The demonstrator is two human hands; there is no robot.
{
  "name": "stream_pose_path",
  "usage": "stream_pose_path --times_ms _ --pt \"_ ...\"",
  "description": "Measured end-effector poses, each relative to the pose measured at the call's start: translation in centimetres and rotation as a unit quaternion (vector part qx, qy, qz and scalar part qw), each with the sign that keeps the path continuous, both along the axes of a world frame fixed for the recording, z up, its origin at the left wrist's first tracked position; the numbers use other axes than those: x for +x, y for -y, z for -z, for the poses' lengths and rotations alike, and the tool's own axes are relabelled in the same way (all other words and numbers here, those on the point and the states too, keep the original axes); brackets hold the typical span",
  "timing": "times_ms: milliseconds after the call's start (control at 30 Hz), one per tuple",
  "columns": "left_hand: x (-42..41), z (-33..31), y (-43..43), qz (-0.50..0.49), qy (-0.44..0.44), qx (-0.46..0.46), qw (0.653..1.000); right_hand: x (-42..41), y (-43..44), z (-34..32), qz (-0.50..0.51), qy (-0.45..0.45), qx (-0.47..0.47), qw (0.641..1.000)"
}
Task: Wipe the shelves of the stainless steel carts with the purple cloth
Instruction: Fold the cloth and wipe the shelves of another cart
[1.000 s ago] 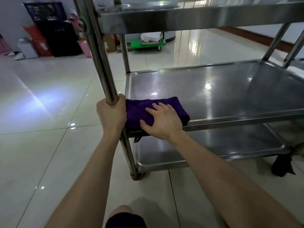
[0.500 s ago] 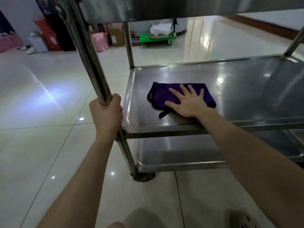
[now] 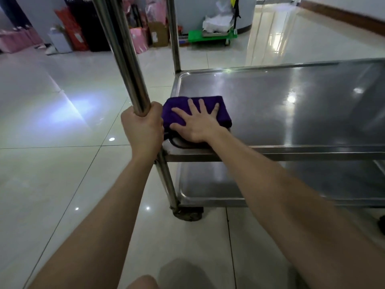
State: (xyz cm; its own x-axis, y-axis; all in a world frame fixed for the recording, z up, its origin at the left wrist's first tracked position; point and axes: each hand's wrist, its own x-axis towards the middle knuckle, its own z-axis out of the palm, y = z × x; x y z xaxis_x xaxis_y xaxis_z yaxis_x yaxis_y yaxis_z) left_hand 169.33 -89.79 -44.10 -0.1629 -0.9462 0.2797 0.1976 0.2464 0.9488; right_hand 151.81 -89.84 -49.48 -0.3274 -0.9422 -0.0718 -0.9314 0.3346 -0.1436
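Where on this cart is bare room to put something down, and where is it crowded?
Middle shelf: bare right of the cloth, back to the far rim. Lower shelf: bare where visible. Crowded: near left corner, where the right hand presses the cloth beside the left hand gripping the post.

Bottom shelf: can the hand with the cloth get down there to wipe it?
Probably yes. The right hand presses the purple cloth flat on the middle shelf, and the bottom shelf right below is open along its near edge, with nothing seen barring the way.
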Motion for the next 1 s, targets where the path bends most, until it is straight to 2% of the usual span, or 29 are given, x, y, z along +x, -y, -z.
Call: stream_pose_path --times_ms 167,233,400,567,733,833,1000 --pt "0.2 -0.7 -0.3 0.015 0.016 0.015 1.000 2.3 -7.9 -0.6 -0.005 0.072 0.008 0.997" --pt "0.4 -0.8 -0.3 0.012 0.028 0.023 0.999 1.1 -10.6 -0.9 0.007 0.067 0.008 0.998" --pt "0.8 -1.1 -0.3 -0.006 0.057 0.040 0.998 -6.8 -17.9 -0.7 0.102 0.058 -0.005 0.993" --pt "0.6 -0.8 -0.5 -0.015 0.065 0.023 0.998 -16.5 -23.0 -0.4 0.228 0.042 0.006 0.973" --pt "-0.2 0.2 -0.3 -0.031 0.050 0.011 0.998 -21.1 -20.1 -0.6 0.277 0.026 0.014 0.960" --pt "-0.6 0.4 -0.6 -0.046 0.035 0.001 0.998 -21.2 -15.1 -1.1 0.274 0.031 0.021 0.961" --pt "-1.5 0.5 -1.4 -0.041 0.028 -0.012 0.999 -14.0 -3.0 -1.9 0.158 0.010 0.040 0.987"
